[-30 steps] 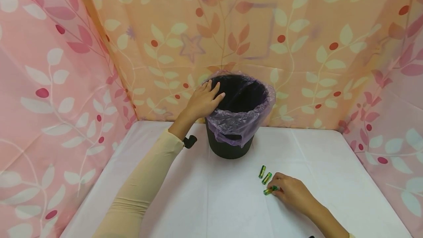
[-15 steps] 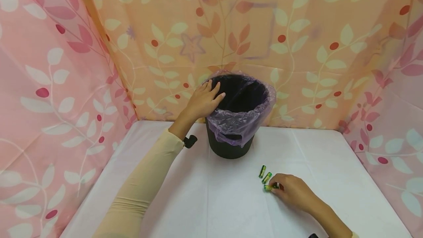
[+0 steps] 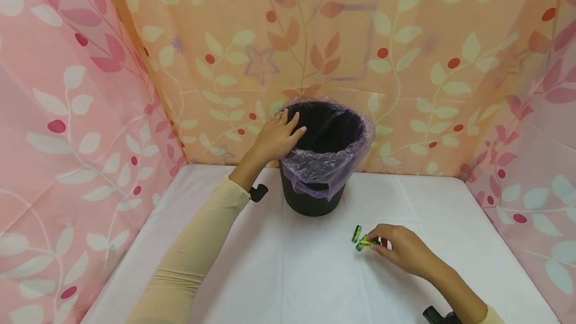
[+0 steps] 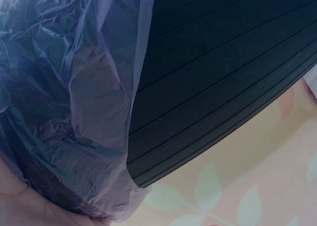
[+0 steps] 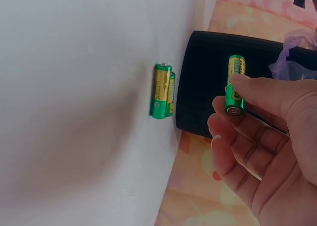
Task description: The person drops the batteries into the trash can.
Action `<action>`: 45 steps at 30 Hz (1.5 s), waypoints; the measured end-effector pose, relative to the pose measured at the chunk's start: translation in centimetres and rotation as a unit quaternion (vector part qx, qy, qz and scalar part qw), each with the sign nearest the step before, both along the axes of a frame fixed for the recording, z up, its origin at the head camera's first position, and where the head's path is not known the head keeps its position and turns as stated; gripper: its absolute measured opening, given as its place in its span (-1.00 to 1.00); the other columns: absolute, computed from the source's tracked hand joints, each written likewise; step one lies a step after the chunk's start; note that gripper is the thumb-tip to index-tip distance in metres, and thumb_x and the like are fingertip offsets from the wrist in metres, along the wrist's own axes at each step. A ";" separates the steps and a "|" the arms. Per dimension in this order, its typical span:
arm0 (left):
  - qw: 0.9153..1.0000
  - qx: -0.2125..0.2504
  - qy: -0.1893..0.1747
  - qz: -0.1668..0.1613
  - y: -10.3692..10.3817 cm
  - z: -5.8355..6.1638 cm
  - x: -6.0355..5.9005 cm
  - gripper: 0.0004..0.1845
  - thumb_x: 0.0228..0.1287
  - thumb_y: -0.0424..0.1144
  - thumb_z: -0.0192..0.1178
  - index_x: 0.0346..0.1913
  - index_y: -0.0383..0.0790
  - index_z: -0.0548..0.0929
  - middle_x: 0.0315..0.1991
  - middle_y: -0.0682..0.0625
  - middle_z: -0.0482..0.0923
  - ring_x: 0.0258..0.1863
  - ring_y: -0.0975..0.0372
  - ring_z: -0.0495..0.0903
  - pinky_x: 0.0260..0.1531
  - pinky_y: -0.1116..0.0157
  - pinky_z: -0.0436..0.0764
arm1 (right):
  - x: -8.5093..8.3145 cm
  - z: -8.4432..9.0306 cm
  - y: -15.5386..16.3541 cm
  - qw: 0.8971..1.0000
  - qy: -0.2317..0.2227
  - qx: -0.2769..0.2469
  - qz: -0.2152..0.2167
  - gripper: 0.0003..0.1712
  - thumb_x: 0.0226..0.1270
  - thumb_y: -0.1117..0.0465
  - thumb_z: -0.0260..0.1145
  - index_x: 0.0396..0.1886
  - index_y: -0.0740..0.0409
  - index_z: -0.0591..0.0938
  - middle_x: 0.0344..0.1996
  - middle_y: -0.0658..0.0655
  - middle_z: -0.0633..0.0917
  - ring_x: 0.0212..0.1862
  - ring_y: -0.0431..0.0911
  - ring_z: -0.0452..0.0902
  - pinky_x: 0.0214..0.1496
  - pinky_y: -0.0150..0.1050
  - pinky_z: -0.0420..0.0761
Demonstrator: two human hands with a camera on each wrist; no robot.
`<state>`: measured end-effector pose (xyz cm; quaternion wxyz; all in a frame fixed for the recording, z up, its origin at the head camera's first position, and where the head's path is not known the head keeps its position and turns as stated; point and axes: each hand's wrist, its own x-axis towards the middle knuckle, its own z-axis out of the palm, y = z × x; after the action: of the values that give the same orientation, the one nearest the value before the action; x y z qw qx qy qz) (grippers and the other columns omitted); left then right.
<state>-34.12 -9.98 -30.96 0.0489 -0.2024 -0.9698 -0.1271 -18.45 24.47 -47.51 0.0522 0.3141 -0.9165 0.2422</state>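
The left hand (image 3: 275, 136) rests with relaxed fingers on the rim of the black bin (image 3: 315, 199), lined with a purple bag (image 3: 310, 166), near the bench's (image 3: 270, 274) far edge. The right hand (image 3: 402, 251) pinches one green battery (image 5: 234, 84), lifted just above two others (image 5: 162, 91) lying on the bench right of centre.

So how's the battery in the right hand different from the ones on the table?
The held battery is pinched in the right hand and lifted off the table; the two other batteries lie on the table, untouched. The held battery is alone; the other batteries lie side by side. All share the same green and gold wrap and look alike in size.
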 end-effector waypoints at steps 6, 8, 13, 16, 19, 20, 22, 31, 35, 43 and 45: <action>1.000 -0.001 -0.001 0.001 0.1 0.0 0.1 -0.26 0.60 0.24 -0.37 0.65 -0.07 -0.01 0.64 -0.23 -0.19 0.62 -0.05 -0.21 0.57 0.06 -0.31 | -0.4 1.1 -0.2 1.000 0.002 0.005 0.004 -0.78 0.20 0.30 0.53 -0.20 -0.07 0.76 -0.31 -0.25 0.69 -0.38 -0.40 0.44 -0.44 -0.42 0.47; 1.000 -0.001 -0.002 0.003 0.1 0.0 0.1 -0.26 0.60 0.24 -0.37 0.65 -0.07 -0.01 0.64 -0.22 -0.19 0.62 -0.04 -0.21 0.57 0.06 -0.31 | -0.4 1.4 -0.3 1.000 0.010 0.001 0.009 -0.77 0.20 0.31 0.52 -0.20 -0.07 0.76 -0.31 -0.25 0.69 -0.37 -0.39 0.45 -0.45 -0.42 0.47; 1.000 -0.001 -0.001 0.002 0.0 0.1 0.2 -0.26 0.60 0.24 -0.37 0.65 -0.06 0.00 0.64 -0.23 -0.19 0.62 -0.05 -0.21 0.57 0.05 -0.29 | -0.3 2.3 -0.7 1.000 0.021 -0.001 0.016 -0.79 0.23 0.30 0.51 -0.20 -0.09 0.75 -0.32 -0.26 0.67 -0.37 -0.39 0.45 -0.46 -0.43 0.47; 1.000 0.001 0.000 0.000 0.1 0.1 0.2 -0.26 0.60 0.24 -0.37 0.65 -0.07 0.00 0.64 -0.23 -0.18 0.62 -0.05 -0.21 0.57 0.06 -0.31 | -0.2 3.0 -0.8 0.999 0.029 0.002 0.019 -0.80 0.23 0.29 0.50 -0.19 -0.06 0.77 -0.32 -0.27 0.66 -0.37 -0.40 0.45 -0.45 -0.43 0.48; 1.000 0.001 0.000 0.000 0.0 0.1 0.2 -0.27 0.60 0.24 -0.37 0.65 -0.07 0.00 0.64 -0.23 -0.19 0.62 -0.05 -0.21 0.57 0.06 -0.31 | -0.2 3.8 -1.0 0.999 0.040 0.004 0.022 -0.80 0.22 0.29 0.51 -0.19 -0.04 0.78 -0.32 -0.27 0.65 -0.36 -0.41 0.44 -0.43 -0.42 0.48; 1.000 0.000 0.000 0.001 0.0 0.1 0.2 -0.27 0.60 0.24 -0.38 0.65 -0.06 -0.01 0.64 -0.23 -0.19 0.62 -0.05 -0.21 0.57 0.07 -0.31 | -0.2 4.1 -1.0 0.999 0.045 0.004 0.023 -0.80 0.21 0.29 0.51 -0.19 -0.04 0.78 -0.32 -0.28 0.65 -0.37 -0.41 0.44 -0.43 -0.42 0.48; 1.000 -0.002 0.001 0.002 0.0 0.1 0.2 -0.27 0.61 0.24 -0.38 0.65 -0.06 -0.01 0.64 -0.23 -0.20 0.62 -0.05 -0.22 0.57 0.07 -0.31 | -0.3 4.7 -1.1 0.998 0.055 0.003 0.024 -0.79 0.20 0.29 0.52 -0.19 -0.05 0.79 -0.32 -0.30 0.64 -0.37 -0.42 0.44 -0.43 -0.42 0.48; 1.000 -0.004 0.000 0.000 0.1 0.1 0.1 -0.27 0.60 0.24 -0.37 0.65 -0.06 -0.01 0.64 -0.23 -0.19 0.62 -0.05 -0.21 0.56 0.06 -0.32 | -0.1 6.7 -1.7 0.995 0.094 -0.015 0.022 -0.77 0.16 0.29 0.55 -0.20 -0.07 0.81 -0.33 -0.34 0.62 -0.38 -0.45 0.45 -0.45 -0.44 0.51; 1.000 -0.004 0.000 0.001 0.1 0.1 0.2 -0.28 0.61 0.23 -0.37 0.65 -0.06 -0.01 0.63 -0.23 -0.18 0.62 -0.05 -0.21 0.56 0.06 -0.32 | 0.0 7.7 -2.0 0.994 0.102 -0.022 0.023 -0.77 0.16 0.28 0.56 -0.20 -0.08 0.81 -0.33 -0.34 0.63 -0.39 -0.44 0.45 -0.45 -0.40 0.55; 1.000 0.002 -0.001 0.000 0.1 0.0 0.2 -0.27 0.60 0.24 -0.36 0.65 -0.06 0.01 0.64 -0.22 -0.19 0.62 -0.05 -0.21 0.56 0.06 -0.33 | -0.2 9.4 -2.4 0.989 0.136 -0.037 0.046 -0.74 0.13 0.30 0.56 -0.18 -0.04 0.81 -0.31 -0.30 0.66 -0.37 -0.43 0.48 -0.44 -0.40 0.58; 1.000 0.003 0.000 0.000 0.1 0.0 0.1 -0.27 0.60 0.23 -0.36 0.65 -0.06 0.01 0.63 -0.23 -0.18 0.62 -0.05 -0.21 0.56 0.06 -0.33 | -0.3 9.8 -2.5 0.988 0.139 -0.040 0.048 -0.73 0.13 0.31 0.56 -0.17 -0.04 0.80 -0.30 -0.29 0.66 -0.37 -0.42 0.49 -0.43 -0.42 0.58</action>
<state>-33.98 -9.90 -30.93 0.0493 -0.2023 -0.9694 -0.1301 -18.75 21.99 -37.74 0.1798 0.3863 -0.8736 0.2350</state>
